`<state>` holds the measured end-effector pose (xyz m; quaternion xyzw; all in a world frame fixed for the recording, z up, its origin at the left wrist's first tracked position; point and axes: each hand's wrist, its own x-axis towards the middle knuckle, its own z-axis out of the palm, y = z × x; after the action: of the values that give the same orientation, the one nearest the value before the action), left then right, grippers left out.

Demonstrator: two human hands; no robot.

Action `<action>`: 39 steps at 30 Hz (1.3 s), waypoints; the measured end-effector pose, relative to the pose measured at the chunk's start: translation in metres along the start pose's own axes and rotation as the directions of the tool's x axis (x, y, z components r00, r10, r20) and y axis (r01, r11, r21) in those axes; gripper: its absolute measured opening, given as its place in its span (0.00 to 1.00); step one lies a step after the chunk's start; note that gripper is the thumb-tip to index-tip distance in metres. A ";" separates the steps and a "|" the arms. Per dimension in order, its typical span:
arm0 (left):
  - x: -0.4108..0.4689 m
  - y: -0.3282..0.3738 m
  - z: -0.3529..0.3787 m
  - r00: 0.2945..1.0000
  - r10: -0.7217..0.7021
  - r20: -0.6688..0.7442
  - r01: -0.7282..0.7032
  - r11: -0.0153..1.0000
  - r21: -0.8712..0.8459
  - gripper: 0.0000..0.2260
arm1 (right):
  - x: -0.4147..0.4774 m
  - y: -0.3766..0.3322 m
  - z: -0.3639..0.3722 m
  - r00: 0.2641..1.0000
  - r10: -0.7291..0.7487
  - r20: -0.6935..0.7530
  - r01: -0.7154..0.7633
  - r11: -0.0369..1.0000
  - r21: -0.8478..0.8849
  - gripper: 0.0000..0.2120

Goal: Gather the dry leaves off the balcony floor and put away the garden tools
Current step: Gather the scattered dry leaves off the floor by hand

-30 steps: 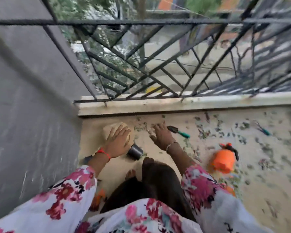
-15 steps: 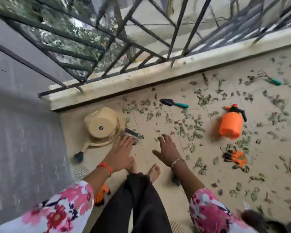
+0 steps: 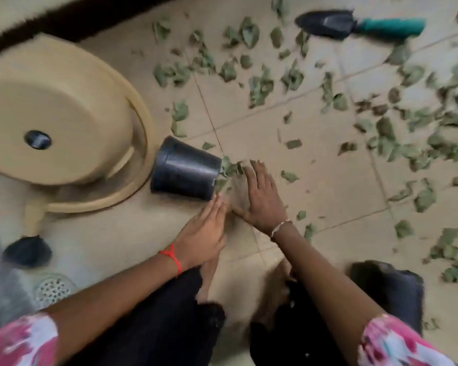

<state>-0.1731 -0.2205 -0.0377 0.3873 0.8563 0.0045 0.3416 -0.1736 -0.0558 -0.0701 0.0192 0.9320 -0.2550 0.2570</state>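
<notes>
- The left hand [image 3: 204, 233] lies flat with its fingers straight and together, holding nothing; its fingertips are just beside the lower corner of a black pot [image 3: 185, 175].
- The right hand [image 3: 257, 196] is also flat and empty, palm down on the floor [image 3: 302, 159], its straight fingers reaching into a small clump of leaves [image 3: 230, 167] at the near end of the pot.
- The two hands sit side by side, almost touching at the thumb side.
- A red thread [image 3: 173, 257] circles the left wrist and a thin bracelet [image 3: 279, 227] the right; floral sleeves show at the bottom corners.
- The pot lies on its side, its far end against the rim of an upturned beige basin [image 3: 58, 122]; I cannot tell which end is open.
- A beige handle with a black tip [image 3: 27, 250] sticks out from under the basin, near a round floor drain [image 3: 52, 287].
- Dry leaves [image 3: 381, 133] are scattered over the tiles to the right and above the hands.
- A trowel [image 3: 354, 25] with a green handle lies among them at the top right, well apart from the hands.
</notes>
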 end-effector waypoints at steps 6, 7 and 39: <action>0.024 -0.004 0.064 0.964 -0.131 -0.232 0.105 0.987 -0.121 0.37 | 0.053 0.019 0.060 0.905 -0.264 -0.335 0.242 0.965 -0.106 0.33; 0.028 -0.007 0.069 0.959 -0.129 -0.254 0.097 0.986 -0.137 0.38 | 0.055 0.019 0.062 0.883 -0.300 -0.362 0.266 0.953 -0.142 0.30; 0.074 -0.042 0.068 0.879 -0.077 -0.471 -0.058 0.962 -0.267 0.40 | 0.041 0.054 0.043 0.821 -0.230 -0.523 0.416 0.868 0.272 0.17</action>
<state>-0.1954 -0.2181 -0.1445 0.3191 0.9070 0.2160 0.1701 -0.1803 -0.0338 -0.1467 -0.0317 0.8889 -0.4556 -0.0353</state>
